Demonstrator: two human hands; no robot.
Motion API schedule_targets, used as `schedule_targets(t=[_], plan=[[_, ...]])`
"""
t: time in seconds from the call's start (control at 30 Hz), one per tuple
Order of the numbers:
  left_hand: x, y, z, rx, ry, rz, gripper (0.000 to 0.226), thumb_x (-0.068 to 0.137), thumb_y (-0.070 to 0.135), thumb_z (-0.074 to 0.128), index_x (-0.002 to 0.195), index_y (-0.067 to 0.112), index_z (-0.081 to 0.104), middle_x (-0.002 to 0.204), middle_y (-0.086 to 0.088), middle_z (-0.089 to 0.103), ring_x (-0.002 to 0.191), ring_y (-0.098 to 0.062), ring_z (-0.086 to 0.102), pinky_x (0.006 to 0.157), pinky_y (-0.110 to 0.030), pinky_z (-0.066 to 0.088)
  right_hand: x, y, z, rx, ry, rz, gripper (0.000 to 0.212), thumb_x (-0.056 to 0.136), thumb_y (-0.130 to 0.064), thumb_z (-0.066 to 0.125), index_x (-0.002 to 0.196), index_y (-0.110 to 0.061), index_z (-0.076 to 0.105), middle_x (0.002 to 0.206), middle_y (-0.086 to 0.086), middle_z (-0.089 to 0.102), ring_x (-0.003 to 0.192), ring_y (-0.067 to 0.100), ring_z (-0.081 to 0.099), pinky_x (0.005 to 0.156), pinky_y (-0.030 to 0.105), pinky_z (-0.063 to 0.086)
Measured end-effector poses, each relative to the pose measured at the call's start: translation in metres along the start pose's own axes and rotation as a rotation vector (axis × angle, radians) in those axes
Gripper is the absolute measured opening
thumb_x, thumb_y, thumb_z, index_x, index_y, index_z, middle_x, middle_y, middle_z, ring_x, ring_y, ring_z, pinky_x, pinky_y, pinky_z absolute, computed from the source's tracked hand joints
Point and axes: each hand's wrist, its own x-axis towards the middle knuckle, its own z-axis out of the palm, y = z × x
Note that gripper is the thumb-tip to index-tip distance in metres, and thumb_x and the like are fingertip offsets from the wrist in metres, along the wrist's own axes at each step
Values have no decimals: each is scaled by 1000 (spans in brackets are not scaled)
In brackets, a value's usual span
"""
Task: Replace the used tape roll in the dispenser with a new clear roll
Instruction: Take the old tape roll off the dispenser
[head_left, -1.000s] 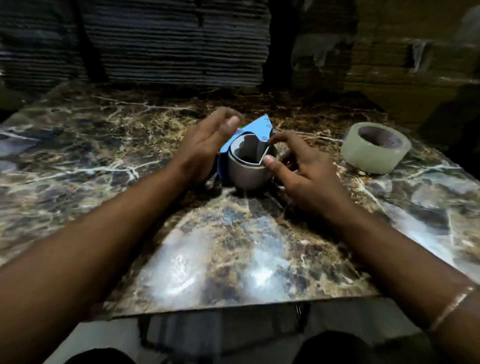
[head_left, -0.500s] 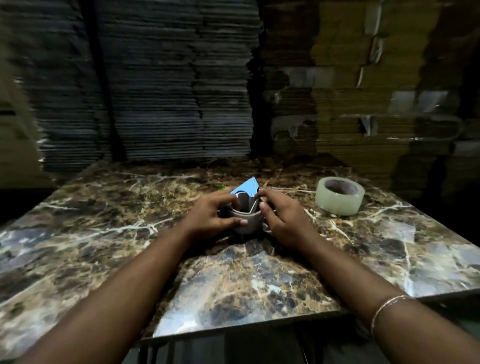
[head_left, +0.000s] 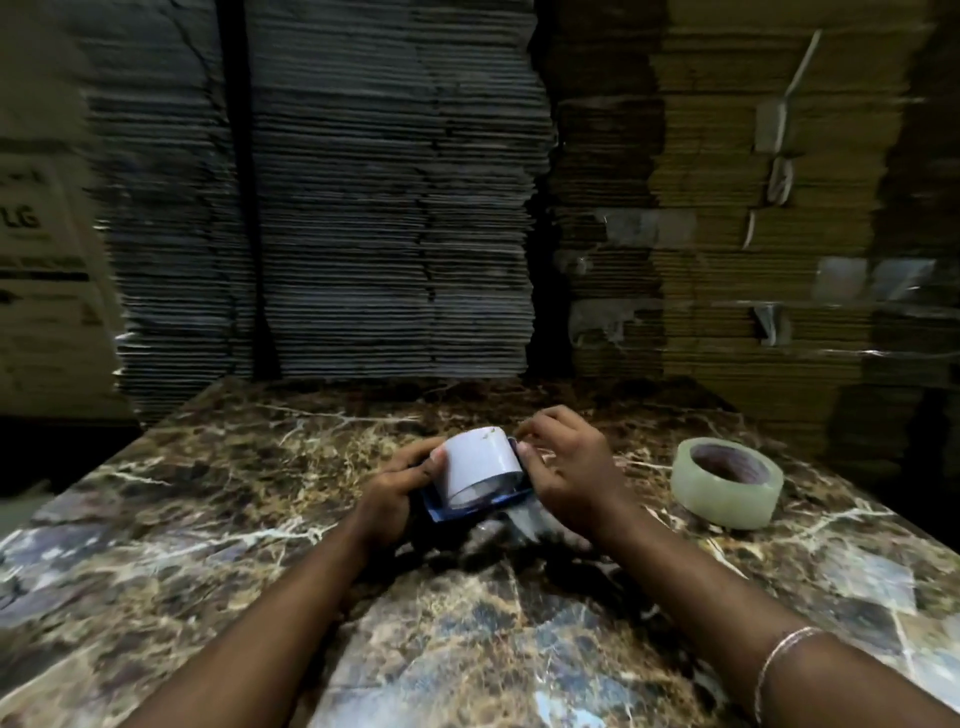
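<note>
I have both hands at the centre of the frame, over the marbled worktop (head_left: 156, 519), with the dispenser (head_left: 470, 506) held between them. My left hand (head_left: 400, 486) grips its left side, fingers curled round the blue frame and the thumb lying against the side of the used roll (head_left: 480, 462). That roll is a pale, nearly bare core sitting in the dispenser, tilted so that its curved face is toward me. My right hand (head_left: 563, 467) is on the right side, its fingers bent, the thumb and fingertips touching the roll's right edge and the dispenser's rim; whether they truly pinch it or only rest there, I cannot tell, as the picture is blurred. The two hands are close together, parted only by the roll. The new roll (head_left: 727, 488), clear with a dark core, lies flat on the worktop at the right of the frame, near my right hand but not touching it. A thin bracelet (head_left: 784, 660) circles my right wrist at the lower right. Stacks of flat cardboard (head_left: 395, 208) fill the upper part of the frame behind the worktop.
</note>
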Motion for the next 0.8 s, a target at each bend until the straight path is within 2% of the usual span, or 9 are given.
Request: schedule_targets(t=[0.07, 0.17, 0.3, 0.37, 0.47, 0.6, 0.67, 0.73, 0.8], plan=[[4, 0, -2, -41, 25, -7, 30, 73, 23, 66, 97, 10, 77, 106, -19, 69, 106, -37, 57, 98, -55, 43, 9, 0, 6, 62, -52, 5, 19, 84, -19, 56, 92, -10, 70, 94, 3, 65, 88, 14, 60, 81, 30, 48], [7, 1, -3, -91, 47, -35, 35, 76, 21, 58, 102, 5, 75, 110, -24, 69, 103, -37, 62, 95, -53, 47, 17, 0, 13, 222, -129, 22, 31, 90, -34, 47, 95, -14, 70, 92, 2, 68, 88, 15, 62, 81, 37, 49], [13, -3, -4, -128, 68, -43, 40, 79, 20, 53, 108, -1, 71, 119, -34, 60, 108, -44, 56, 102, -57, 40, 16, 0, 19, 452, -272, 38, 38, 91, -47, 47, 107, -19, 66, 95, 0, 71, 90, 16, 65, 78, 39, 49], [14, -3, -3, -109, 73, -38, 34, 78, 18, 57, 101, 1, 74, 114, -33, 62, 105, -43, 57, 94, -50, 48, 18, 4, 17, 486, -318, 12, 40, 87, -49, 52, 113, -22, 64, 98, -1, 70, 92, 16, 66, 77, 38, 50], [17, -4, -6, -60, 103, -60, 43, 81, 23, 59, 115, -3, 65, 111, -32, 64, 97, -40, 62, 74, -41, 57, 20, 8, 14, 471, -370, -12, 45, 80, -49, 61, 116, -22, 59, 97, -2, 69, 88, 14, 66, 72, 30, 50], [21, -9, -8, 57, 157, -50, 39, 86, 22, 58, 121, 5, 61, 123, -27, 62, 103, -38, 62, 65, -34, 56, 20, 16, 19, 398, -365, 9, 41, 77, -36, 73, 109, -26, 51, 89, 5, 68, 74, 23, 66, 62, 41, 52], [18, -4, -4, 134, 152, -38, 15, 93, 14, 52, 98, 11, 66, 92, -11, 73, 82, -27, 64, 55, -27, 54, 20, 20, 19, 384, -371, 47, 40, 76, -32, 75, 106, -29, 49, 89, 4, 69, 68, 11, 64, 60, 36, 52], [16, -1, -5, 188, 88, -14, 28, 97, 6, 42, 75, 11, 59, 60, 0, 63, 62, -21, 56, 47, -21, 49, 19, 17, 19, 357, -410, 68, 39, 80, -35, 74, 108, -28, 48, 88, 0, 70, 64, -1, 60, 58, 24, 49], [18, 3, -3, 211, 77, 0, 28, 97, 3, 39, 73, 7, 53, 56, -1, 56, 55, -18, 51, 45, -19, 45, 19, 14, 19, 314, -437, 76, 43, 81, -43, 69, 113, -25, 46, 87, -4, 69, 65, -3, 60, 58, 20, 48]])
